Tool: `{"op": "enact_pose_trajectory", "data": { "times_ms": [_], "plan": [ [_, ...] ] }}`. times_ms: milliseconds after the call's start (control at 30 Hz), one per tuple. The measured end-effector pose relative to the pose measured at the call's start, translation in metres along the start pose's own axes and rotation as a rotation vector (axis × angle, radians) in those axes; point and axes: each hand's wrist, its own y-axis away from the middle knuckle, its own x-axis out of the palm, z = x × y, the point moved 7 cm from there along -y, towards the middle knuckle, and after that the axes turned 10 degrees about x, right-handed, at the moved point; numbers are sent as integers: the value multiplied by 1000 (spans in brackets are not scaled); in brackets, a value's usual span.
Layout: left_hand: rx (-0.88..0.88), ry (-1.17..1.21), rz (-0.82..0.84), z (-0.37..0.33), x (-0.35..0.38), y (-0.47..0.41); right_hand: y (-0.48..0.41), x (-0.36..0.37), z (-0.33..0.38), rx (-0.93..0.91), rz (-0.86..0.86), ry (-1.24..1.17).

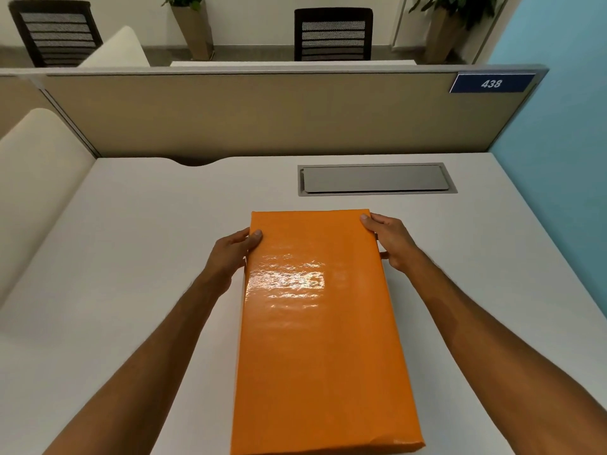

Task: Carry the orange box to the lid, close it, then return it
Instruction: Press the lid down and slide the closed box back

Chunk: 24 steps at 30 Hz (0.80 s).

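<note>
A long orange box with a glossy top fills the middle of the view over the white desk. Its lid is on, so the top shows as one flat orange face. My left hand grips the box's left side near the far end, thumb on the top edge. My right hand grips the right side near the far corner, thumb on top as well. Whether the box rests on the desk or is lifted off it cannot be told.
A grey cable-tray cover is set into the desk behind the box. A beige partition with a blue "438" sign closes the desk's far edge. A cream panel stands at the left, a blue wall at the right.
</note>
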Motion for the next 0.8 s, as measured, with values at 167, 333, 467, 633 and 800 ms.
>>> {"op": "enact_pose_trajectory", "data": {
  "times_ms": [167, 333, 467, 633, 800],
  "plan": [
    [-7, -8, 21, -2, 7, 1, -2, 1, -3, -50, -64, 33],
    [-8, -30, 22, -3, 9, 3, -4, 0, -4, -71, -82, 61],
    [7, -48, -3, -8, 9, 8, -4, -3, -5, -79, -140, 129],
    [33, -163, -90, -8, 1, 24, 15, -7, -9, -149, -257, 271],
    [63, -199, -83, 3, -4, 61, 52, -10, -34, -158, -229, 287]
  ]
}}
